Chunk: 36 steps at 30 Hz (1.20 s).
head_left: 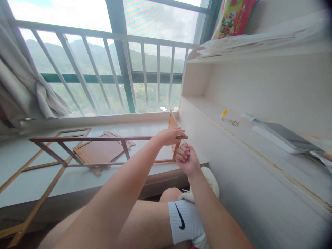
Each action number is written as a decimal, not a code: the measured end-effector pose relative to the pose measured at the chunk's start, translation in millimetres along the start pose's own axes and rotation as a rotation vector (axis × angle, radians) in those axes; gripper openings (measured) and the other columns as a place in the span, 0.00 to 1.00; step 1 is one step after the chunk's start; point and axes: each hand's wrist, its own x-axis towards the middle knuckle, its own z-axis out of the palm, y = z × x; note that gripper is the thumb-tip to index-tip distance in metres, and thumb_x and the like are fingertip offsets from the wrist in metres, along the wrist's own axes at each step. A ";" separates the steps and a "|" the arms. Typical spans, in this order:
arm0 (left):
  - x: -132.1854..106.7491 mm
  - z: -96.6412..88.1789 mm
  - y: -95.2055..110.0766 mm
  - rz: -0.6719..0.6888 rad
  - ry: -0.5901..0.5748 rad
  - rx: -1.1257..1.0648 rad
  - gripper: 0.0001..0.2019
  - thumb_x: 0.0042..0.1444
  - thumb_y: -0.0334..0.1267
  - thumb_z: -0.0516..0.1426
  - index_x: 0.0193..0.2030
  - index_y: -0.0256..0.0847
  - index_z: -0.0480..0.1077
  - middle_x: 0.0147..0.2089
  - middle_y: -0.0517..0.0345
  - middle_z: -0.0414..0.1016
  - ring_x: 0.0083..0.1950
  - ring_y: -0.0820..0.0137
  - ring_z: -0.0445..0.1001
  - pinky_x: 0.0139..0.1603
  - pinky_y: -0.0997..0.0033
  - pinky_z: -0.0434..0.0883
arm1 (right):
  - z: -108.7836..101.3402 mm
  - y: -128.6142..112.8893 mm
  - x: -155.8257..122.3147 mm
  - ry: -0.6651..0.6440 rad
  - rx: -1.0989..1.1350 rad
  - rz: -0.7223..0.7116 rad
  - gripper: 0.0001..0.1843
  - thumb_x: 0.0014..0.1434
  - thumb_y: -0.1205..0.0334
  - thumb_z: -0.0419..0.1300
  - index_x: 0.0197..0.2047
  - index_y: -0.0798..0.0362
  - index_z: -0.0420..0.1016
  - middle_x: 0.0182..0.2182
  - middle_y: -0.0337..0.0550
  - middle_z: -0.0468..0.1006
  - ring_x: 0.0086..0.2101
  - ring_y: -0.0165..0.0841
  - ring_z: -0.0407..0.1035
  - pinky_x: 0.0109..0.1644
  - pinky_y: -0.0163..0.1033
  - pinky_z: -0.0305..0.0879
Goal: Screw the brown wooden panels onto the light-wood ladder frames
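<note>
A brown wooden frame (95, 139) with long rails and crosspieces lies on its side along the window ledge. My left hand (169, 136) grips its right end, fingers reaching over the wood near a small end piece (182, 137). Just below, my right hand (188, 159) is closed in a fist around a thin metal tool (184, 141), whose shaft points up at that end piece. Most of the tool is hidden in the fist, so its exact kind does not show. An upright wooden panel (173, 121) stands behind my left hand at the frame's end.
Flat wooden panels (101, 150) lie behind the frame. Another slatted frame (49, 186) leans at the left. On the right-hand shelf are small metal fasteners (231, 122), a yellow-capped item (224, 112) and a grey tablet-like object (285, 136). My shoe (211, 181) rests below my hands.
</note>
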 end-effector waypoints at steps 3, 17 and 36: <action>0.1 0.0 0.4 -0.002 0.005 -0.008 0.20 0.60 0.38 0.51 0.58 0.60 0.67 0.69 0.76 0.58 0.72 0.70 0.53 0.61 0.70 0.65 | 0.2 2.7 -0.8 0.010 0.015 -0.028 0.17 0.63 0.63 0.54 0.24 0.50 0.51 0.18 0.29 0.46 0.17 0.26 0.40 0.17 0.27 0.44; 0.2 0.8 1.7 -0.025 0.020 0.000 0.16 0.63 0.48 0.51 0.57 0.60 0.67 0.69 0.76 0.59 0.72 0.69 0.53 0.62 0.70 0.64 | -4.1 3.4 3.0 0.111 -0.180 0.018 0.19 0.62 0.49 0.55 0.26 0.50 0.56 0.16 0.29 0.53 0.16 0.23 0.44 0.17 0.29 0.42; -0.4 2.8 0.3 -0.012 0.031 0.023 0.16 0.64 0.49 0.50 0.57 0.60 0.67 0.69 0.77 0.59 0.72 0.69 0.53 0.59 0.69 0.66 | -17.7 5.1 -2.2 0.389 -1.403 -0.585 0.23 0.69 0.53 0.43 0.23 0.50 0.58 0.17 0.32 0.60 0.22 0.29 0.55 0.30 0.36 0.50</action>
